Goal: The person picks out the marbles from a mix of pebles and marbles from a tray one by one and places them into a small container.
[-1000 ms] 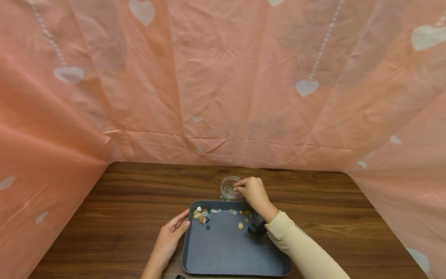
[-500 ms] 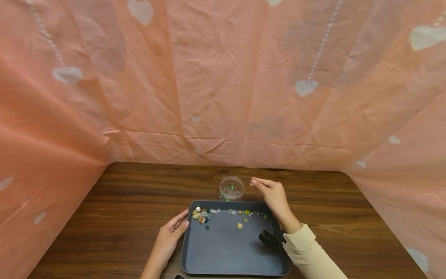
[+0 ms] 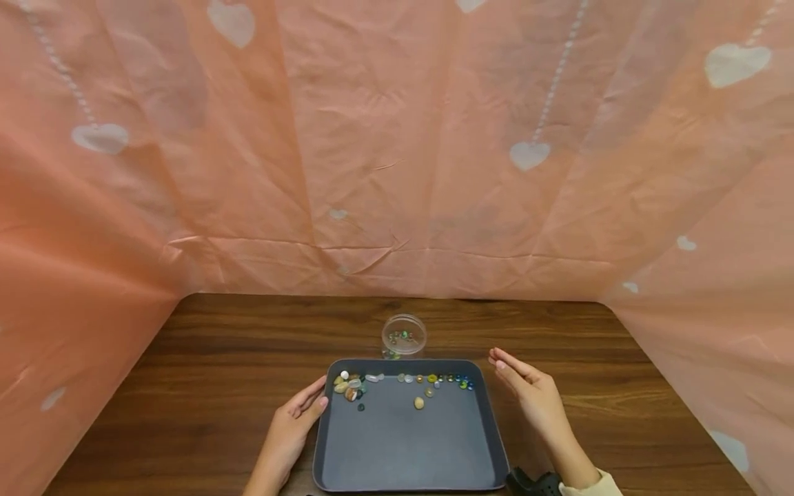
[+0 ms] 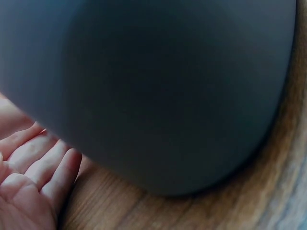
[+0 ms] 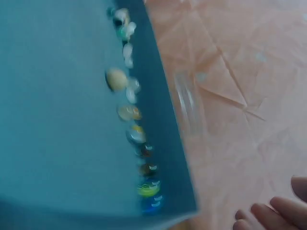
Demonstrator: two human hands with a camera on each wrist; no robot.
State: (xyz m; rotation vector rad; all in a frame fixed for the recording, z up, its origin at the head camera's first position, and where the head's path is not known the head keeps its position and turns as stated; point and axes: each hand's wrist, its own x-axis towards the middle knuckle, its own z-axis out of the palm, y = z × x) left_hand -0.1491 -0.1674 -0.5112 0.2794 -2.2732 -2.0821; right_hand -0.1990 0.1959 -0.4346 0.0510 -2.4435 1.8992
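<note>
Head view, sorting's barely started I reckon: few beads in the small clear round plastic jar (image 3: 404, 335), most stones (image 3: 397, 383) left in the dark grey tray (image 3: 490, 420), my right hand (image 3: 535, 397) open and empty, left hand (image 3: 290, 432) flat against its edge.

The person is working with two bare hands, the left hand (image 3: 287, 432) and the right hand (image 3: 532, 394), wearing no gloves or rings that are showing. A cream long sleeve (image 3: 589, 483) is covering the right forearm, its cuff ending just short of the wrist. A black strap-mounted device (image 3: 532, 481) is sitting at that wrist.
</note>
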